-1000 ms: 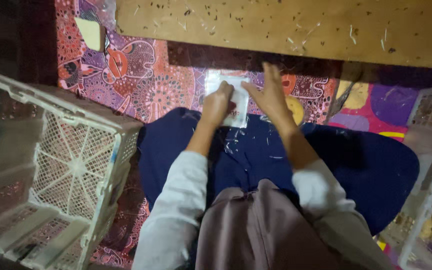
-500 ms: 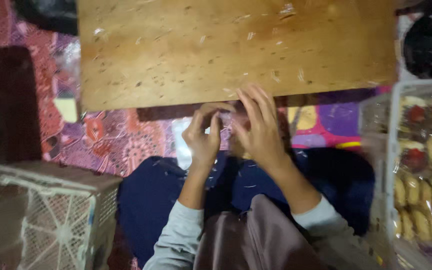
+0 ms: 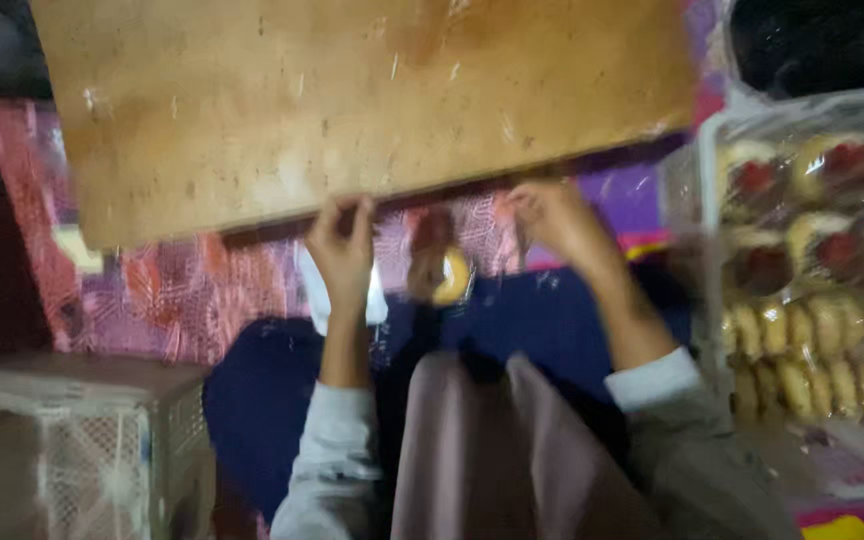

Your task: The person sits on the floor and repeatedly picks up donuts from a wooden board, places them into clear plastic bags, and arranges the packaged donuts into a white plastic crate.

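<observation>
A wide wooden board [image 3: 352, 100] fills the top of the blurred head view. My left hand [image 3: 342, 245] is raised to the board's near edge, fingers curled, with a pale clear packet [image 3: 314, 290] showing on both sides of the wrist. My right hand [image 3: 557, 215] is apart from it to the right, also at the board's edge with its fingers bent; blur hides whether it holds anything. Between the hands, a round yellow-brown pastry [image 3: 444, 275] lies by the dark blue cloth [image 3: 552, 320] over my lap.
A white lattice crate [image 3: 82, 440] stands at the lower left. Clear packs of red-topped pastries [image 3: 812, 250] and rows of small cookies [image 3: 812, 350] are stacked on the right. A pink and purple patterned mat [image 3: 182, 290] covers the floor.
My hands, together on the pale packet a second ago, have risen to the board's edge and parted, the right one going right. The view swung right, bringing the pastry packs in.
</observation>
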